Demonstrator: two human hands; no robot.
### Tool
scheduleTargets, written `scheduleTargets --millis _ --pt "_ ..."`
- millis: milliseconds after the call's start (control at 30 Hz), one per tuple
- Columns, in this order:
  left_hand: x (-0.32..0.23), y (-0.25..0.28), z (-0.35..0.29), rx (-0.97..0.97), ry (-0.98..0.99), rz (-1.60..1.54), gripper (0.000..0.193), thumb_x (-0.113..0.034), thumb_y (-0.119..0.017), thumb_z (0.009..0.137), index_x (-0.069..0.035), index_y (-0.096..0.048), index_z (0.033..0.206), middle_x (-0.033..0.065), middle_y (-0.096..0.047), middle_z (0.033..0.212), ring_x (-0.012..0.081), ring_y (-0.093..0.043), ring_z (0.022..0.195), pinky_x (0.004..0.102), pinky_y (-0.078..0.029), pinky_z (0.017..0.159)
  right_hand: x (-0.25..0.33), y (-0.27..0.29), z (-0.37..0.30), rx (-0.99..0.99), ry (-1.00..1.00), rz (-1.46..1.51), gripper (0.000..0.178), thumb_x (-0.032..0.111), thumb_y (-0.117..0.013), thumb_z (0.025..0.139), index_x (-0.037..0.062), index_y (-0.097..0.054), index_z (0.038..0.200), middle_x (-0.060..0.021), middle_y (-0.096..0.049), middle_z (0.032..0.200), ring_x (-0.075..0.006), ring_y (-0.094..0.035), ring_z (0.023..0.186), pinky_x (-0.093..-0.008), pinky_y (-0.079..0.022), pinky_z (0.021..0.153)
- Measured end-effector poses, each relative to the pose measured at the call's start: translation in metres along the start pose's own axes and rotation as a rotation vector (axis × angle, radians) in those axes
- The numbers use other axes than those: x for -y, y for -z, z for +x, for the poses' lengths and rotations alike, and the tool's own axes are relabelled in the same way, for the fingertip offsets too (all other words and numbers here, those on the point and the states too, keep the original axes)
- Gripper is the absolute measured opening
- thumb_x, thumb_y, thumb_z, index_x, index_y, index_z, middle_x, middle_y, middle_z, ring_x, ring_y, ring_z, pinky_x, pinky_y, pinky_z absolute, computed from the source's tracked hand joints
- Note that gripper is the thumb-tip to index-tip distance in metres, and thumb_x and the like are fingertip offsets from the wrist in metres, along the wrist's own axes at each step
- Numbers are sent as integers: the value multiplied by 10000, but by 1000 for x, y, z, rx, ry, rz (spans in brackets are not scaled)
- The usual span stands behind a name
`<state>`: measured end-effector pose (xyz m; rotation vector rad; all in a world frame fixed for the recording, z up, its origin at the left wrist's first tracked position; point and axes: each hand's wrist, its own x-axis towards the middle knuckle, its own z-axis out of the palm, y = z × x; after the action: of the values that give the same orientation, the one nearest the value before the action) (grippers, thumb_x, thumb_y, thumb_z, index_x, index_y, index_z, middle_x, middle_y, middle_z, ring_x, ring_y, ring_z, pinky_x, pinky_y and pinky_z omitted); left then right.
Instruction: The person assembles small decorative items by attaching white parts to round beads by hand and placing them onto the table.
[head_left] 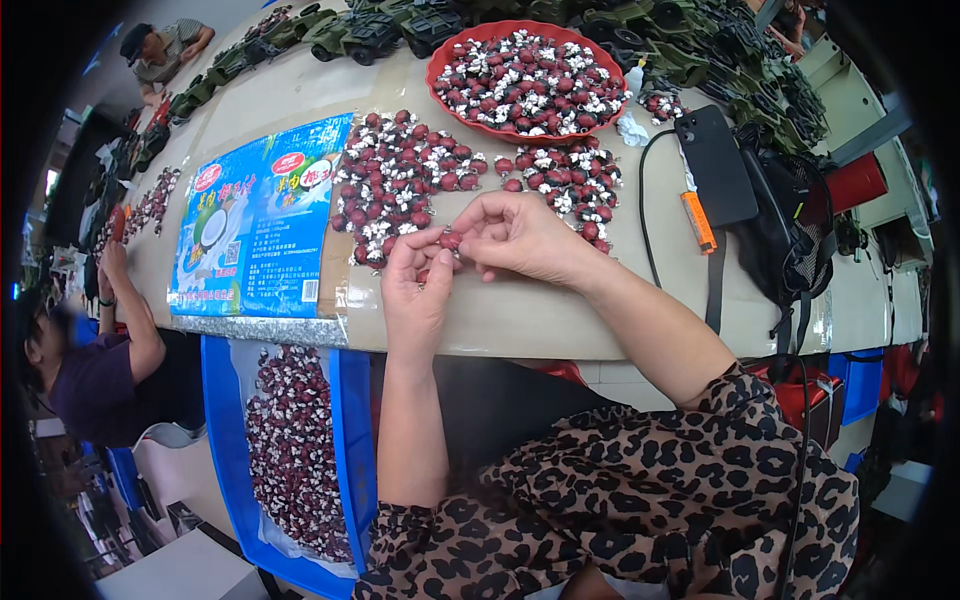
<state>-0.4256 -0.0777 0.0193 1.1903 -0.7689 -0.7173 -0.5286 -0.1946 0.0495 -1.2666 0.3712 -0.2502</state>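
On the far left, a person in a purple shirt (95, 390) reaches a hand (116, 262) up to the table (560, 335). Next comes a flat blue box piece (262, 225) with coconut pictures on it, lying on the table. Below it, off the table edge, is a blue bin (355, 450) with lots of little red and white bits (290, 450) inside. Then green toy cars (370, 35) sit along the back, and a pile of red and white bits (385, 190) lies just behind the hands. The left hand (418, 290) pinches one small red piece (450, 240) at its fingertips, up above the table. The right hand (520, 240) has its thumb and finger squeezed together on that same piece, so the hands meet there. Behind them is a big red bowl (437, 85) full of the same bits. On the right are a dark phone (718, 165), an orange stick-shaped thing (698, 222) beside it, and a black bag (785, 230).
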Motion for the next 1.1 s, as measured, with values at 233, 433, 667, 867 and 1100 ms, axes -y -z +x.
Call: scheduleTargets --millis 233,433,667,867,1100 --pt "2 0 4 4 -34 61 193 -56 -514 812 2 -491 995 24 -552 762 19 -451 602 140 -327 510 1 3 4 -9 -13 -28 194 55 -569 749 -50 -503 897 -59 -549 763 -77 -547 616 -197 -468 514" --pt "2 0 5 11 -51 91 177 -35 -519 797 -1 -502 969 13 -554 752 11 -456 610 141 -336 513 0 2 4 -67 -56 -54 163 78 -563 777 -48 -531 876 -66 -577 722 -92 -559 566 -203 -466 505" --pt "-1 0 5 -34 70 47 135 9 -544 763 14 -534 897 20 -569 740 14 -480 648 139 -353 559 -6 3 6 -79 -112 23 162 97 -559 777 -48 -539 847 -69 -569 692 -100 -559 541 -203 -473 502" --pt "0 1 6 -49 108 52 124 -3 -551 762 23 -542 883 31 -572 727 18 -482 625 140 -359 539 -7 2 7 -77 -137 64 158 99 -565 772 -42 -542 839 -66 -565 680 -100 -558 526 -202 -472 487" --pt "-1 2 6 -36 88 62 126 4 -550 757 24 -542 881 28 -570 719 16 -483 621 138 -360 539 -7 1 6 -84 -123 38 156 104 -558 770 -38 -536 831 -64 -567 688 -95 -554 530 -203 -471 493"
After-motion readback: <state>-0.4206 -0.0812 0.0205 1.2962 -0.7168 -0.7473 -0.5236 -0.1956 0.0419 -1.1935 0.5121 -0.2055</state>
